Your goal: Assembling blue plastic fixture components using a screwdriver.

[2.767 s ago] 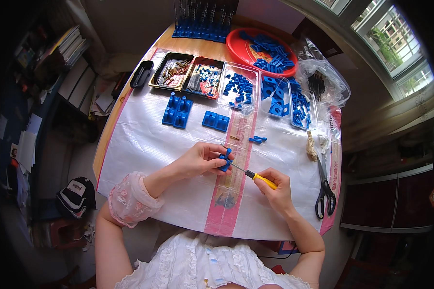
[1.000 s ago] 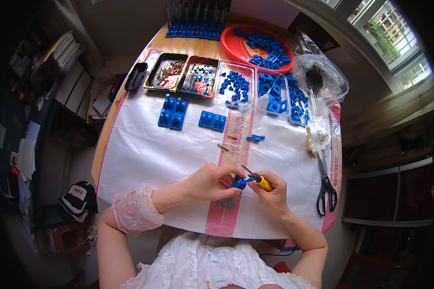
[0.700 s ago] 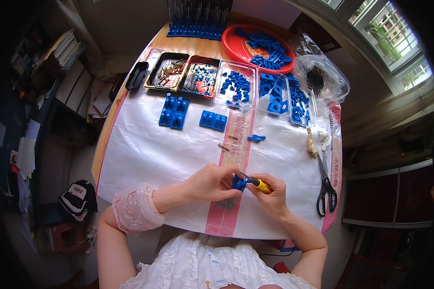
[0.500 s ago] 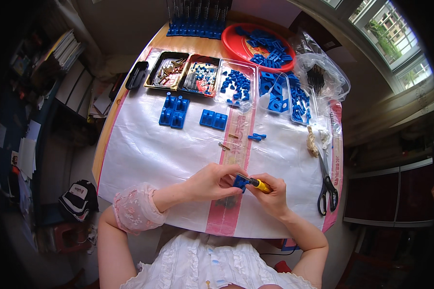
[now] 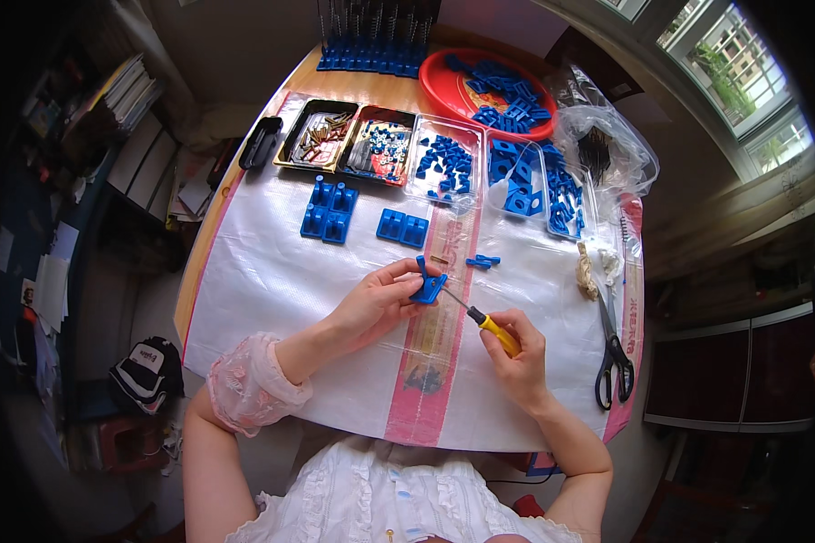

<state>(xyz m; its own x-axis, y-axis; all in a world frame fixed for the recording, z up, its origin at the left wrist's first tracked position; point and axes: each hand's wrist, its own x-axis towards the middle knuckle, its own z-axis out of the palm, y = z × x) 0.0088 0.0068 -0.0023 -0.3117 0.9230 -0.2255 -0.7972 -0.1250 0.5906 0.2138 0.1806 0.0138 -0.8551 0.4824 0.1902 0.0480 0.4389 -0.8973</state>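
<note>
Between the fingers of my left hand is a small blue plastic part with a flat plate and an upright piece. My right hand is closed around the yellow handle of a screwdriver. Its thin shaft points up and left, with the tip close to the plate's right edge; I cannot tell whether they touch. Just beyond the part lie a small brass-coloured pin and a few small blue pieces. Farther off sit blue blocks with upright posts and a pair of joined blue blocks.
Trays of brass-coloured screws, small nuts and blue pieces line the back. Behind them stands a red basin. Black scissors lie at the right, near a clear plastic bag. A white sheet covers the table.
My left hand has moved up and away from me with the blue part. The screwdriver has drawn apart from the part's middle, its shaft now visible. My right hand shifted slightly right.
</note>
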